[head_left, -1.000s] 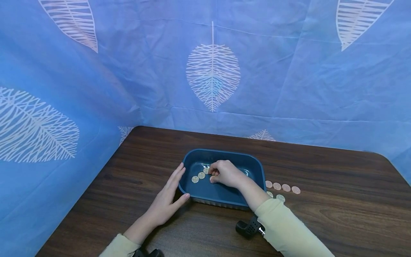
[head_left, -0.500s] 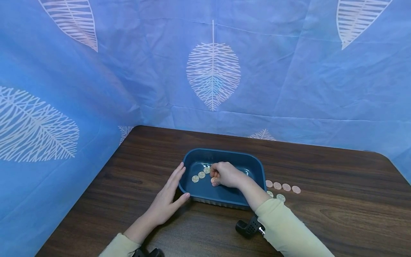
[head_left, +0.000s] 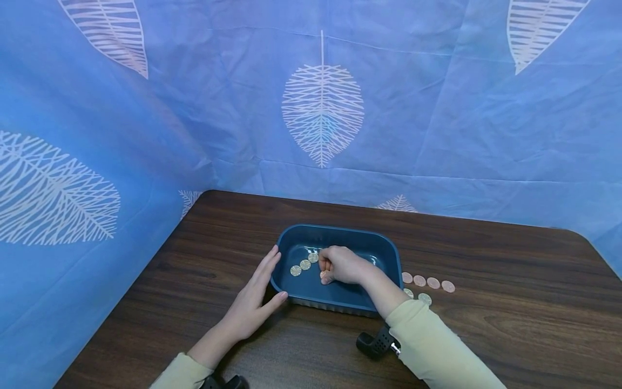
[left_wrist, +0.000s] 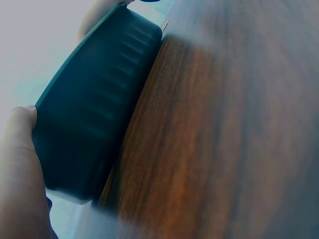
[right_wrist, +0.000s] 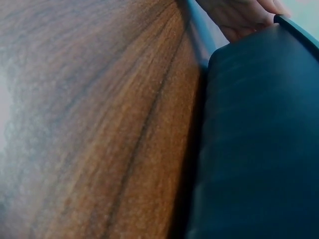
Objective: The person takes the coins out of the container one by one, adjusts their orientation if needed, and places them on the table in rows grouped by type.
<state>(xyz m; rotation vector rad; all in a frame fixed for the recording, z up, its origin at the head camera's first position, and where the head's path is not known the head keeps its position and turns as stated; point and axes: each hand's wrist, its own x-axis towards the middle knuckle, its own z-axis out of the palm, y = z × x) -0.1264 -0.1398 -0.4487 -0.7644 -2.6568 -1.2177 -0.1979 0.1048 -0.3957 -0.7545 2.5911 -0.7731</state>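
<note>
A dark blue rectangular tray [head_left: 335, 293] stands on the table. My left hand [head_left: 252, 302] rests against its left end with straight fingers, the thumb at the near rim. In the left wrist view the thumb [left_wrist: 21, 134] touches the rim above the ribbed wall. Inside the tray my right hand [head_left: 342, 263] pinches a copper-coloured coin [head_left: 323, 274] low over the floor, mostly covered by the fingers. Left of that hand, a slanting row of three pale gold coins [head_left: 305, 265] lies on the tray floor. The right wrist view shows the tray's outer wall [right_wrist: 264, 134], which hides the right fingers.
Right of the tray, several copper-coloured coins [head_left: 433, 283] lie in a row on the dark wooden table [head_left: 515, 281]. Two paler coins [head_left: 425, 299] lie nearer, one partly behind the right forearm. A blue cloth [head_left: 389, 108] with white leaf prints hangs behind the table.
The right hand has shifted very slightly right with the coin between its fingers, then stays almost still. The left hand and the tray have not moved.
</note>
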